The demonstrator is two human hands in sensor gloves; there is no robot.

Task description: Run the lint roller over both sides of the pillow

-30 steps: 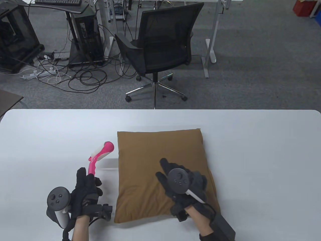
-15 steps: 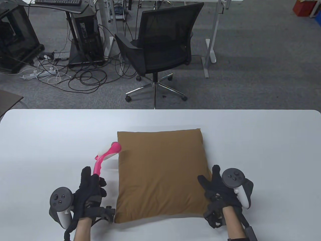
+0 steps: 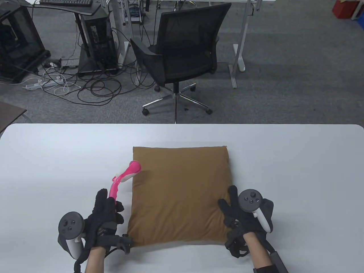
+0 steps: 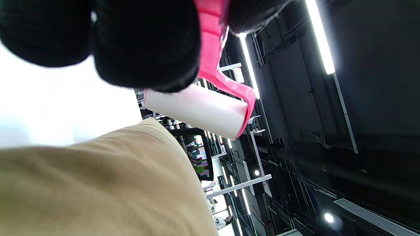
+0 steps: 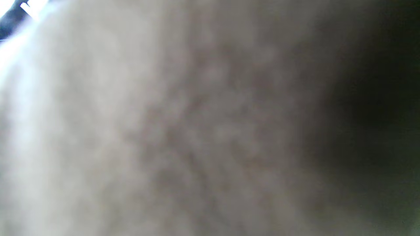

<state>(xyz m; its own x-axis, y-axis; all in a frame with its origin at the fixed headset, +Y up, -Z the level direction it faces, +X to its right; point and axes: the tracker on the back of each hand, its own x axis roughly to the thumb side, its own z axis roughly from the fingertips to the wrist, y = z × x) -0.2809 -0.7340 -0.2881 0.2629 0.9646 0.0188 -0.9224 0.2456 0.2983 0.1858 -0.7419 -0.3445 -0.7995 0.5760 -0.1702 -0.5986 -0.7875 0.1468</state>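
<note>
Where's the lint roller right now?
In the table view the lint roller is left of centre, gripped by the left hand, its head at the brown pillow's left edge.

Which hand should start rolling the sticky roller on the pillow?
Probably the left hand: it already grips the pink lint roller, whose head is at the brown pillow's left edge. The right hand holds no roller.
</note>
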